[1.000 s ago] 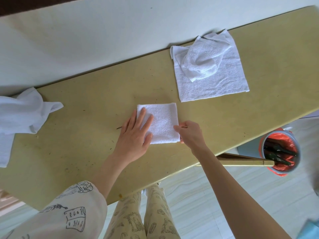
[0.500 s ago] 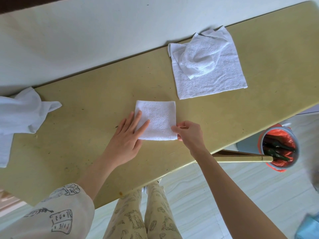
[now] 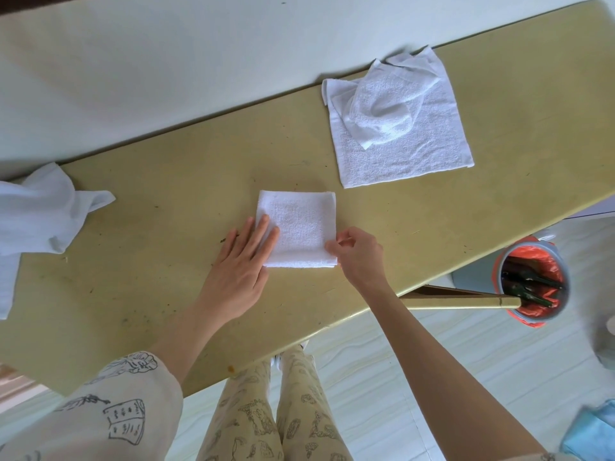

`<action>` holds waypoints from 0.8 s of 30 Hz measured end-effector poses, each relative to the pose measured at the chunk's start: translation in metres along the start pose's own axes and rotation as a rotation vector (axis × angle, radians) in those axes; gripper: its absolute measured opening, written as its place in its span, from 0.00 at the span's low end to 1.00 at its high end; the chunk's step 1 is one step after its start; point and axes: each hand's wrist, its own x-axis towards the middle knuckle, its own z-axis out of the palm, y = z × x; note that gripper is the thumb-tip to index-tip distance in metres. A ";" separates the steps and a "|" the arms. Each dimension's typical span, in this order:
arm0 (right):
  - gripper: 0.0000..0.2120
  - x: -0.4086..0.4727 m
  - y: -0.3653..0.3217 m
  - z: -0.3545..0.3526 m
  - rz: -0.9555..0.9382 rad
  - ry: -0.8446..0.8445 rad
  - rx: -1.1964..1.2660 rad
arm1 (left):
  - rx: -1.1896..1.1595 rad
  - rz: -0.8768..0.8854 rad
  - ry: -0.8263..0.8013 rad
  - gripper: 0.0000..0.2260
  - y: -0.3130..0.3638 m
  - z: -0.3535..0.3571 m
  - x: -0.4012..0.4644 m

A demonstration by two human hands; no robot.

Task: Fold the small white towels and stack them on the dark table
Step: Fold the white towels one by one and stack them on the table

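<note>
Terrycloth folded towel [image 3: 299, 227], a neat square, lies under left hand [image 3: 241, 271].

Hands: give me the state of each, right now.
Left hand: open, straight fingers pressing flat on the folded towel.
Right hand: pinching the folded towel's near right corner.

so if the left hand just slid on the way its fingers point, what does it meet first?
The left hand lies flat, fingers pointing up and right across the folded towel, which it already touches. Beyond that there is bare table, then probably the flat towel with a crumpled towel on it.
</note>
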 end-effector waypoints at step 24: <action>0.27 0.034 0.020 0.047 -0.633 0.203 -0.761 | 0.173 -0.007 0.244 0.26 0.000 0.005 0.054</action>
